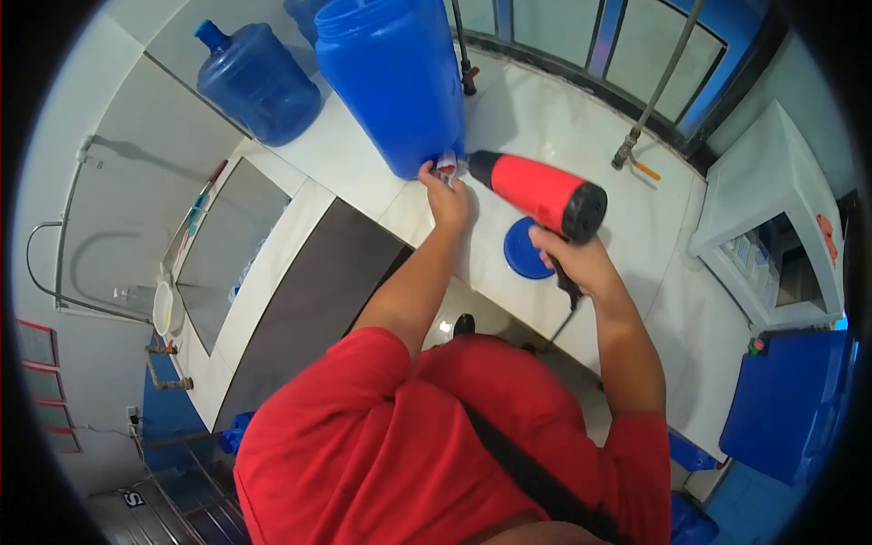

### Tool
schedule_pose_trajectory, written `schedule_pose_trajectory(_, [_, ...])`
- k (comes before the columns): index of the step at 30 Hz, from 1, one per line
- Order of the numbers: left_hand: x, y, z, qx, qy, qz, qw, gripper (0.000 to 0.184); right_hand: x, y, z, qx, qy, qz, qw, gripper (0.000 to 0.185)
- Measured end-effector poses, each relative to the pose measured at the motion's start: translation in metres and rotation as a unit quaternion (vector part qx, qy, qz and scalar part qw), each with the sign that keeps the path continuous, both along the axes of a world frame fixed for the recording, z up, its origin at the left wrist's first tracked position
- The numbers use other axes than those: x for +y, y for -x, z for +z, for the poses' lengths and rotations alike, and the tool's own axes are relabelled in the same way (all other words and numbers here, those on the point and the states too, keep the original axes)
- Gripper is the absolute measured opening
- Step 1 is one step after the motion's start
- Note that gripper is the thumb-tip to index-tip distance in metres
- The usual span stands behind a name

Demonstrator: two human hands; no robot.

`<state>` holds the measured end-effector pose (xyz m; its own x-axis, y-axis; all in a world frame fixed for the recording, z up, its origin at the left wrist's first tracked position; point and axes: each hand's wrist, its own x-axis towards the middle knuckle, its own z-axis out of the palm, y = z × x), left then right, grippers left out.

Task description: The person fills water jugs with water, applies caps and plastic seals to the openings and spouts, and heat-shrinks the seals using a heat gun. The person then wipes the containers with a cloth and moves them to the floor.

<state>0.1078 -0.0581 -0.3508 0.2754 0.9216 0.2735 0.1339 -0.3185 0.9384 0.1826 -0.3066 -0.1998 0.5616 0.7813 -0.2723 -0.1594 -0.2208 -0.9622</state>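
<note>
A tall blue container (391,86) stands on the white tiled counter, its top opening uncovered. My left hand (447,198) is at the container's lower front corner, its fingers closed around a small clear and reddish piece (445,165) there. My right hand (581,259) grips the handle of a red and black heat gun (536,188). The gun's black nozzle points left at that small piece, close to my left fingers. Partly under my right hand, a round blue lid (524,250) lies flat on the counter.
A translucent blue water jug (259,84) stands left of the container. A sink (227,245) is at the left. A pipe with an orange-handled valve (627,150) rises at the back. At the right are a white cabinet (772,227) and another blue container (786,404).
</note>
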Motion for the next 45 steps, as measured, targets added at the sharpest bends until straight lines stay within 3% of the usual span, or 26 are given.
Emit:
schedule_pose_trajectory(3, [0.011,0.0,-0.015,-0.013,-0.025,-0.02,0.999,0.058,0.017,-0.012,-0.006,0.006,0.041,0.002,0.999,0.028])
schedule_pose_trajectory(13, [0.017,0.003,-0.018,-0.042,0.002,-0.075,0.996,0.046,0.038,-0.013,-0.018,0.027,0.01,0.013,0.999,0.032])
schedule_pose_trajectory(19, [0.018,0.002,-0.019,-0.076,0.038,-0.088,0.993,0.047,0.019,-0.023,-0.025,0.068,0.056,0.028,0.996,0.033])
schedule_pose_trajectory(26, [0.022,-0.005,-0.021,-0.086,0.032,-0.061,0.994,0.042,0.034,-0.006,-0.034,0.103,0.021,0.009,0.994,0.037])
schedule_pose_trajectory(28, [0.021,-0.013,-0.009,-0.284,0.281,0.0,0.917,0.033,0.036,-0.008,-0.031,0.103,0.012,0.004,0.995,0.038])
schedule_pose_trajectory(29, [0.022,-0.01,-0.005,-0.284,0.281,-0.002,0.917,0.033,0.035,-0.009,-0.028,0.102,0.016,0.005,0.995,0.038])
schedule_pose_trajectory(31, [0.031,0.001,0.005,-0.438,0.481,-0.055,0.758,0.021,0.031,-0.009,-0.023,0.097,0.018,-0.001,0.995,0.038])
schedule_pose_trajectory(32, [0.04,-0.001,0.0,-0.428,0.513,-0.03,0.743,0.013,0.024,-0.01,-0.019,0.111,-0.006,-0.006,0.994,0.038])
schedule_pose_trajectory(35, [0.055,0.0,-0.015,-0.383,0.524,-0.095,0.755,0.012,-0.013,-0.02,0.002,0.134,-0.116,-0.018,0.984,0.039])
schedule_pose_trajectory(38, [0.048,-0.005,0.016,-0.319,0.623,-0.051,0.713,0.013,-0.071,-0.04,0.043,0.107,-0.241,-0.033,0.964,0.046])
schedule_pose_trajectory(39, [0.052,-0.006,0.014,-0.307,0.616,-0.096,0.719,0.014,-0.092,-0.047,0.059,0.095,-0.278,-0.032,0.955,0.049])
schedule_pose_trajectory(40, [0.044,-0.01,0.037,-0.257,0.689,-0.035,0.677,0.019,-0.111,-0.052,0.079,0.043,-0.305,-0.052,0.95,0.052])
schedule_pose_trajectory(41, [0.037,-0.012,0.048,-0.25,0.691,-0.049,0.676,0.019,-0.126,-0.059,0.099,0.017,-0.335,-0.076,0.939,0.052])
schedule_pose_trajectory(45, [0.032,-0.023,0.056,-0.241,0.646,-0.043,0.723,0.027,-0.18,-0.095,0.172,-0.167,-0.312,-0.224,0.908,0.046])
